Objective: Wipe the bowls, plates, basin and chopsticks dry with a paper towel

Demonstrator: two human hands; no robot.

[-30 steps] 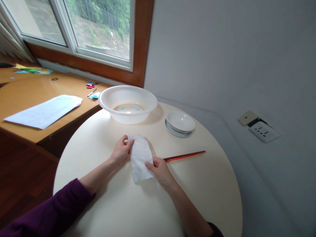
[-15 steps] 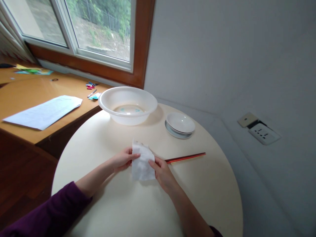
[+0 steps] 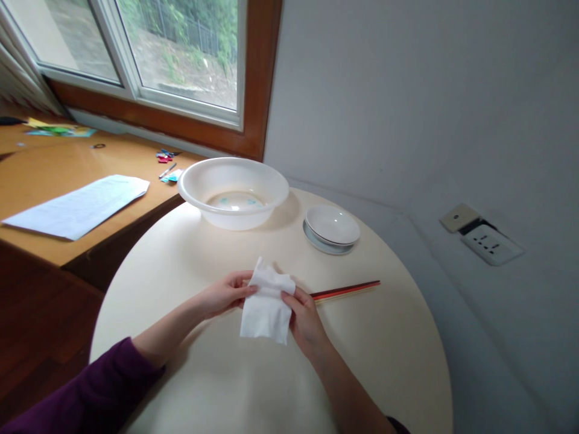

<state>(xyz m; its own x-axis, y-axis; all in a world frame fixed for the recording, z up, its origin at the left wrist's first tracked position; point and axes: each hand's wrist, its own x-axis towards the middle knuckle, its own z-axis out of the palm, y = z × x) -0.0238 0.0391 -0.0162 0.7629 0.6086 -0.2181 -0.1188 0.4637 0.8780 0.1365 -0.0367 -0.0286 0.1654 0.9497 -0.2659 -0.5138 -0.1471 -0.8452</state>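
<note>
A white tissue or wipe (image 3: 266, 310) is stretched between my two hands, just above the round table. My left hand (image 3: 230, 293) pinches its left edge between thumb and fingers. On the opposite edge, my right hand (image 3: 304, 316) grips it with the thumb on top. The fingers behind the sheet are partly hidden. Just beyond my right hand lie several chopsticks (image 3: 348, 290), dark red, orange and pale, their near ends covered by the hand.
A large white plastic basin (image 3: 187, 187) with some liquid stands at the back of the round cream table (image 3: 149, 289). Right of it sit stacked white dishes (image 3: 332, 225). A wooden desk (image 3: 45, 181) at the left holds a paper sheet (image 3: 79, 205). A wall (image 3: 384, 90) borders the right side.
The tissue has turned and shifted slightly right, opening out wider with its lower edge dropping nearer to me. Both hands keep their pinch on it. The view has shifted slightly.
</note>
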